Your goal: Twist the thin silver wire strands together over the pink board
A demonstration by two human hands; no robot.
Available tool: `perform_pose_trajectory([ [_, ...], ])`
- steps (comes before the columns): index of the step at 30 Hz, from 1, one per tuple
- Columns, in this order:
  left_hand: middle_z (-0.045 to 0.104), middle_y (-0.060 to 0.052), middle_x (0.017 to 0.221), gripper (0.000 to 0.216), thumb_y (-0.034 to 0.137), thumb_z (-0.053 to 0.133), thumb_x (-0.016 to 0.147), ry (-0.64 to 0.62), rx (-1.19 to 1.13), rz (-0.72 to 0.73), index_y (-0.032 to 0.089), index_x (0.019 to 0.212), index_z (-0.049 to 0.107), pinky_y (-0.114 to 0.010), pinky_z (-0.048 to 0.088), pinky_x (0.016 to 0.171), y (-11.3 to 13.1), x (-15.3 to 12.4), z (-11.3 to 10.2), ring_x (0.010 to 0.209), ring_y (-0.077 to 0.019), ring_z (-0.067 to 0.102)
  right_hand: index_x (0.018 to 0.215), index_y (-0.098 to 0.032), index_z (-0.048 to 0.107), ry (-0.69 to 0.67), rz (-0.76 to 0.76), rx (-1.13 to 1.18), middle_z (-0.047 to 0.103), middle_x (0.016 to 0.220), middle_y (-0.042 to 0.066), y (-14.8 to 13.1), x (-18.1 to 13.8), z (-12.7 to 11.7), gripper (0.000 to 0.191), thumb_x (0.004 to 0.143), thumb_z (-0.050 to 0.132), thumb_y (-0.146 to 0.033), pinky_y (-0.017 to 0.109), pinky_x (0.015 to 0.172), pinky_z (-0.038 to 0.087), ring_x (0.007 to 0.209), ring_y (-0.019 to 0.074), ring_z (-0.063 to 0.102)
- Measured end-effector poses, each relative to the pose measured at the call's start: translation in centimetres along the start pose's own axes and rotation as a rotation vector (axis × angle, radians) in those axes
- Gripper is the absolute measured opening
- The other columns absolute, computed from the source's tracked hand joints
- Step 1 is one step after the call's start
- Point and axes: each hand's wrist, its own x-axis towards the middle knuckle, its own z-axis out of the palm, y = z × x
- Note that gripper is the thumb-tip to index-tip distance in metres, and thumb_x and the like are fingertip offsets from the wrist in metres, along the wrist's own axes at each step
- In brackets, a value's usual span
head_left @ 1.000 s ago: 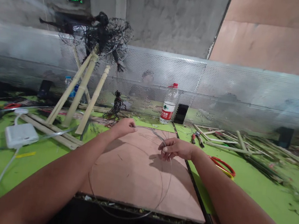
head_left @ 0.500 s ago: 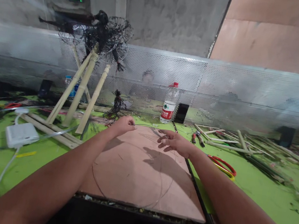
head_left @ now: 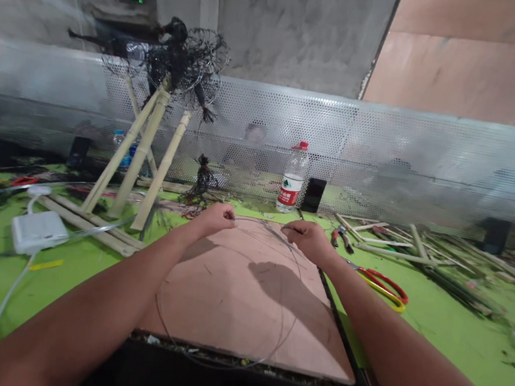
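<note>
A thin wire (head_left: 293, 324), bent into a large loop, hangs over a pinkish wooden board (head_left: 222, 315). Its lower curve dips past the board's near edge. At the loop's far left, my left hand (head_left: 215, 218) is closed, thumb and fingers pinched on the wire. Across from it, my right hand (head_left: 312, 241) is closed too, with its fingertips together on the wire's far right part. Fine strands run between the two hands; which ends are held is too small to tell.
Scissors (head_left: 382, 285) with red and yellow handles and pliers (head_left: 342, 238) lie right of the board. A water bottle (head_left: 291, 181) and a phone (head_left: 314, 195) stand behind. Bamboo poles (head_left: 141, 159) rise at left near a white adapter (head_left: 40, 232). Cut strips (head_left: 396, 252) lie at right.
My right hand's fingers, spread before, have come together on the wire. The loop's lower part has shifted slightly toward me. My left hand keeps its pinch almost in place.
</note>
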Motion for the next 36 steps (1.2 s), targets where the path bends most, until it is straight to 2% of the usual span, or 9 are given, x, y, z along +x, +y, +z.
perform_pose_trajectory([
  [5, 0.055, 0.0, 0.064, 0.018, 0.031, 0.057, 0.06, -0.002, -0.002, 0.002, 0.015, 0.069, 0.056, -0.023, 0.036, 0.055, 0.2, 0.0, 0.0, 0.061, -0.013, 0.05, 0.082, -0.016, 0.067, -0.028, -0.016, 0.023, 0.06, 0.069, 0.003, -0.8, -0.3, 0.2, 0.027, 0.076, 0.051, -0.037, 0.023, 0.056, 0.037, 0.061, 0.0123, 0.049],
  [10, 0.056, 0.0, 0.064, 0.016, 0.03, 0.057, 0.06, -0.018, 0.024, 0.019, 0.016, 0.068, 0.057, -0.023, 0.035, 0.053, 0.9, -0.4, 0.2, 0.06, -0.0134, 0.05, 0.105, -0.012, 0.061, -0.198, 0.126, 0.164, 0.054, 0.058, 0.001, -0.8, -0.5, 0.0, 0.041, 0.074, 0.054, -0.039, 0.021, 0.042, 0.031, 0.044, 0.0075, 0.038],
  [15, 0.057, -0.001, 0.065, 0.016, 0.03, 0.057, 0.061, -0.071, 0.012, 0.04, 0.016, 0.067, 0.057, -0.023, 0.036, 0.054, 1.0, -0.5, 0.7, 0.06, -0.0139, 0.052, 0.104, -0.012, 0.062, -0.334, 0.182, 0.116, 0.05, 0.047, -0.002, -0.3, -0.4, 0.3, 0.035, 0.073, 0.05, -0.024, 0.021, 0.041, 0.029, 0.04, 0.0079, 0.037],
  [19, 0.057, -0.001, 0.065, 0.017, 0.031, 0.057, 0.062, -0.032, 0.032, 0.007, 0.016, 0.068, 0.058, -0.023, 0.035, 0.053, 0.2, -0.2, 0.7, 0.06, -0.0141, 0.051, 0.087, -0.017, 0.068, -0.177, 0.018, -0.108, 0.064, 0.07, 0.004, -1.3, -0.5, 0.4, 0.025, 0.073, 0.047, -0.021, 0.024, 0.054, 0.037, 0.059, 0.0132, 0.051],
  [21, 0.057, -0.001, 0.064, 0.017, 0.031, 0.057, 0.061, 0.003, 0.056, -0.016, 0.016, 0.068, 0.058, -0.023, 0.035, 0.052, -0.2, 0.0, 0.6, 0.059, -0.014, 0.051, 0.082, -0.018, 0.068, -0.161, -0.088, -0.195, 0.066, 0.083, 0.006, -2.6, -0.9, 0.5, 0.022, 0.074, 0.048, -0.02, 0.025, 0.06, 0.038, 0.07, 0.0154, 0.055],
  [27, 0.058, -0.001, 0.064, 0.016, 0.03, 0.057, 0.062, -0.001, 0.064, -0.01, 0.015, 0.068, 0.059, -0.023, 0.034, 0.052, -0.4, 0.1, 0.8, 0.06, -0.0138, 0.051, 0.071, -0.018, 0.065, -0.452, -0.362, -0.471, 0.064, 0.069, 0.006, -6.2, -3.4, 2.3, 0.019, 0.076, 0.046, -0.019, 0.025, 0.057, 0.031, 0.064, 0.0153, 0.054],
  [31, 0.055, 0.0, 0.059, 0.016, 0.031, 0.057, 0.063, -0.019, 0.041, 0.007, 0.016, 0.067, 0.058, -0.023, 0.034, 0.051, -0.6, 0.2, 0.9, 0.057, -0.013, 0.049, 0.07, -0.018, 0.065, -0.559, -0.359, -0.332, 0.063, 0.065, 0.003, -6.7, -3.9, 2.8, 0.018, 0.076, 0.052, -0.029, 0.024, 0.052, 0.029, 0.058, 0.0122, 0.05],
  [33, 0.055, 0.001, 0.059, 0.016, 0.031, 0.058, 0.063, -0.035, -0.011, 0.007, 0.016, 0.067, 0.058, -0.023, 0.035, 0.052, -0.6, 0.2, 0.8, 0.056, -0.0124, 0.049, 0.06, -0.016, 0.061, -0.452, -0.261, -0.174, 0.058, 0.056, 0.002, -6.3, -3.4, 2.2, 0.031, 0.078, 0.051, -0.039, 0.023, 0.049, 0.029, 0.051, 0.0101, 0.045],
  [36, 0.055, 0.001, 0.062, 0.019, 0.033, 0.06, 0.063, -0.076, -0.107, 0.017, 0.015, 0.069, 0.057, -0.023, 0.036, 0.053, 0.2, -0.1, 0.7, 0.057, -0.0117, 0.049, 0.054, -0.015, 0.053, -0.049, -0.024, 0.098, 0.049, 0.049, 0.001, -5.0, -2.0, 0.6, 0.045, 0.081, 0.043, -0.049, 0.023, 0.046, 0.028, 0.046, 0.0083, 0.039],
])
